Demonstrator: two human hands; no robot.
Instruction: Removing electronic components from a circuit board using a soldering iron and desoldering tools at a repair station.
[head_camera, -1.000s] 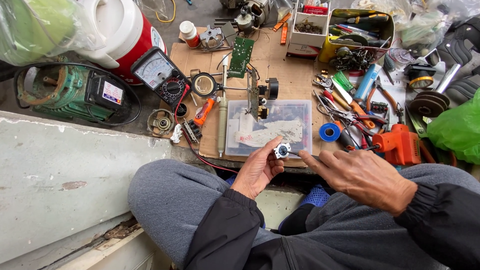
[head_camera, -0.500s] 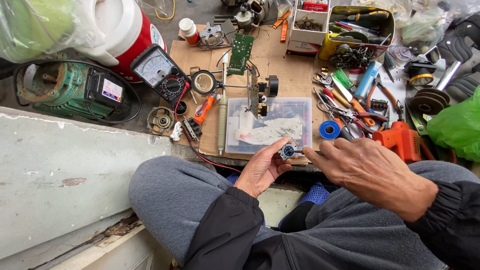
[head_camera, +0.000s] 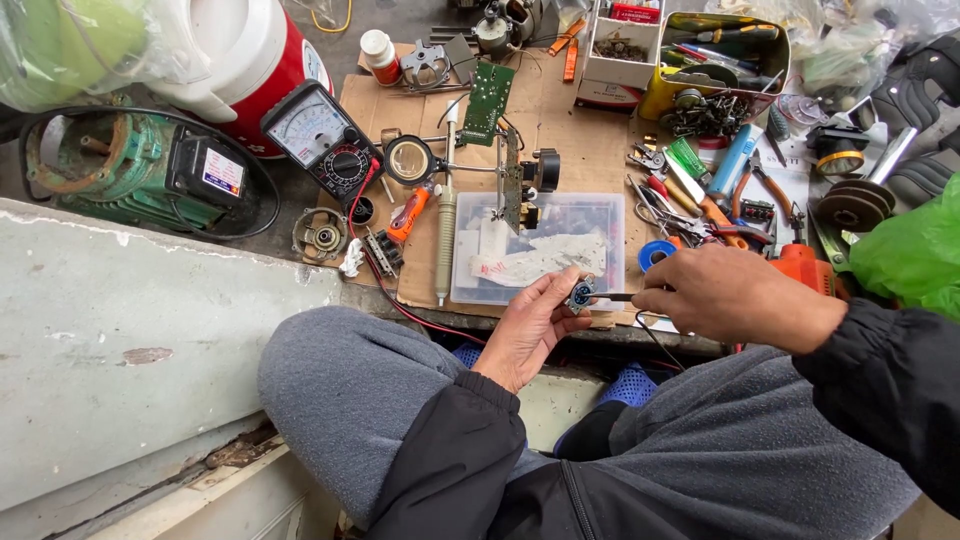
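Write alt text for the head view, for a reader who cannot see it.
A seated person's left hand holds a small round part while the right hand puts a thin dark tool to it, above a cluttered cardboard sheet with a clear plastic box and an analogue meter.

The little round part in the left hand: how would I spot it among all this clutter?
Start at the clear plastic box on the cardboard sheet, then drop to its near edge. There the left hand pinches a small round bluish part, with a thin dark tool from the right hand touching it. It alone is held off the floor.
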